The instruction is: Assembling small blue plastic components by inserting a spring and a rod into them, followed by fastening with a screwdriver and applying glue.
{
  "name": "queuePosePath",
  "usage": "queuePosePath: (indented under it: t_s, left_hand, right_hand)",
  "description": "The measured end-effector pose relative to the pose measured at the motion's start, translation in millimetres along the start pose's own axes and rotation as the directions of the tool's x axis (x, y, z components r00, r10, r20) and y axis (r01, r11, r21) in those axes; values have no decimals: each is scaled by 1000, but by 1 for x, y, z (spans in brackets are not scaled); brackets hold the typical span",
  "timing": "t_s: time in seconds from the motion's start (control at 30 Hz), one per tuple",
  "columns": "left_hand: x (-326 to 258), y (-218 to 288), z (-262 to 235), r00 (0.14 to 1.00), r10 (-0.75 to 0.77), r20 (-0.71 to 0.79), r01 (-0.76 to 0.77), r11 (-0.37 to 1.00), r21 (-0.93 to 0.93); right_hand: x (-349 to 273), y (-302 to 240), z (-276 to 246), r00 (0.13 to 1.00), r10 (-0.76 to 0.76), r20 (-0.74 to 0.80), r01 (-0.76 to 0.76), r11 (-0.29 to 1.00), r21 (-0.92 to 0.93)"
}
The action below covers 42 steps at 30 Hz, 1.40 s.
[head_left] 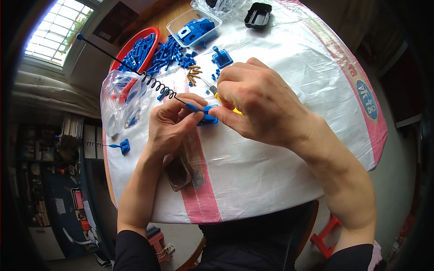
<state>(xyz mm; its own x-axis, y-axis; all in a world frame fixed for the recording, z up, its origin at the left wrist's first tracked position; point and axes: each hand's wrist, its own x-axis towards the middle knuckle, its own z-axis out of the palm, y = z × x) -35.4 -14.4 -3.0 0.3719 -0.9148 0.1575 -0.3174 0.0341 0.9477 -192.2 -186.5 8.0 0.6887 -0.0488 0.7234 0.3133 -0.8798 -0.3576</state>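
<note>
My left hand (pixel 174 119) pinches a blue plastic part (pixel 208 118) between thumb and fingers. From its blue plug end (pixel 193 107) a black rod with a coiled spring (pixel 156 84) slants up to the far left, ending in a small blue tip. My right hand (pixel 260 101) is closed, its thumb at the right end of that blue part; the other fingertips are hidden. Partly covered by the right hand is a yellow-and-black-handled tool (pixel 213 90) with a thin metal shaft; whether the hand grips it cannot be told. Just beyond lie several brass-coloured pins (pixel 193 75).
Small blue pieces (pixel 168 55) heap beside a red bowl (pixel 153 40) and a clear tub (pixel 216 28). A blue block (pixel 222 58), black tray (pixel 258 16) and plastic bag (pixel 115 101) sit around. Another spring assembly (pixel 125 147) lies left; a dark rectangular object (pixel 177 174) lies near my left forearm.
</note>
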Motion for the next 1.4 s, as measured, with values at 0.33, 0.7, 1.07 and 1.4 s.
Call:
queuePosePath:
  t_s: [0.33,0.7,1.07,1.4]
  left_hand:
    - [2,6,-2,996,-88,20,90,984,-151]
    - [0,3,-4,999,-42,25,44,996,-74]
    - [-11,2,-1,999,-47,9,48,997,-66]
    - [-11,-13,-5,970,240,32,-242,949,204]
  right_hand:
    - [-3,-5,0,1000,-3,4,3,998,65]
    - [-1,-3,5,999,23,-23,-22,998,57]
    - [19,-13,-9,926,295,236,-320,945,71]
    - [24,-31,5,841,305,446,-380,921,88]
